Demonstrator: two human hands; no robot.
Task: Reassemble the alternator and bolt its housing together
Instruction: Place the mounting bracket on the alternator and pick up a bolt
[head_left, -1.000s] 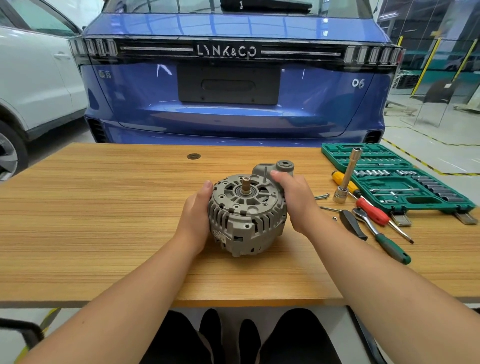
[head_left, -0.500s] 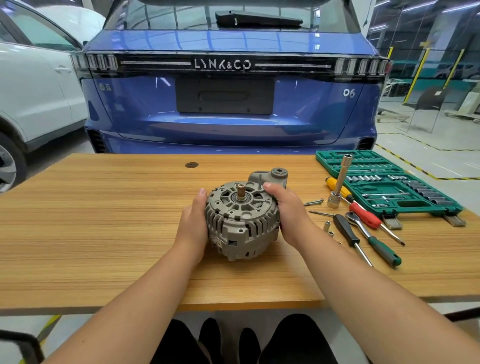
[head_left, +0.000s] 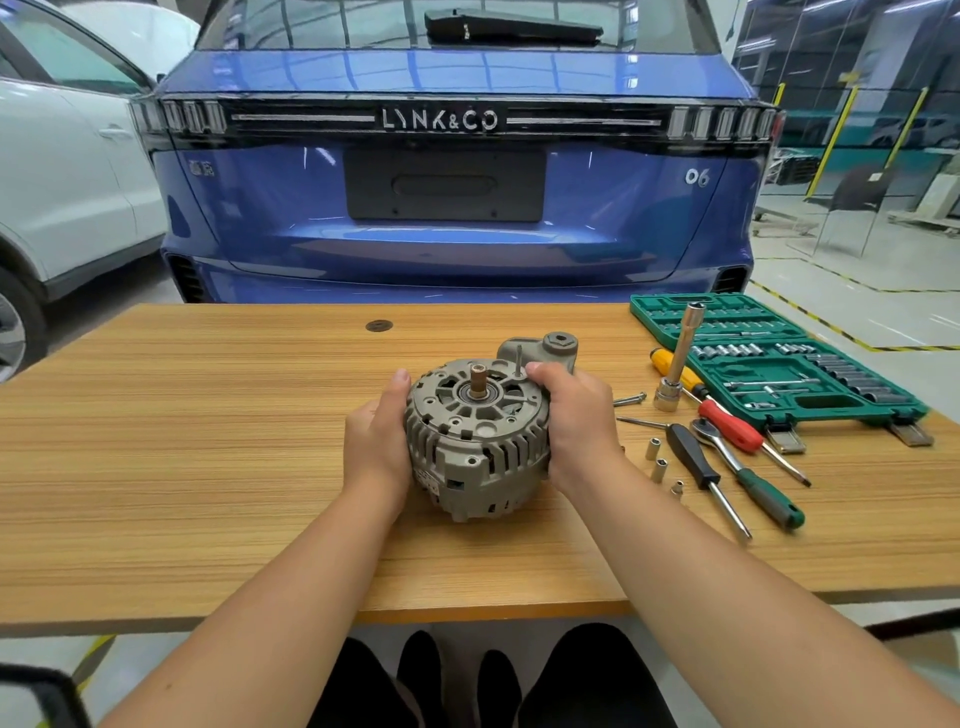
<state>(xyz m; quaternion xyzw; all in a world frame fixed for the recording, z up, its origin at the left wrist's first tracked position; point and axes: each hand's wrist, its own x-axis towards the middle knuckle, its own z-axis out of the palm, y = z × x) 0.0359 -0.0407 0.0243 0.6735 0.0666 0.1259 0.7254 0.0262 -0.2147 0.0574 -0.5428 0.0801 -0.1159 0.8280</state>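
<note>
The grey alternator stands on the wooden table with its shaft end pointing up. My left hand grips its left side, thumb up along the housing. My right hand grips its right side, fingers curled over the top edge. A long housing bolt stands up from the top of the housing just left of my right fingertips. Loose long bolts lie on the table to the right.
Right of the alternator lie small sockets, a black screwdriver, a ratchet with green handle, a red and a yellow screwdriver, and an upright socket extension. A green socket case sits far right. A blue car stands behind.
The view has tilted upward, so the alternator sits lower in frame. Both hands keep their hold on the alternator; it seems turned slightly.
</note>
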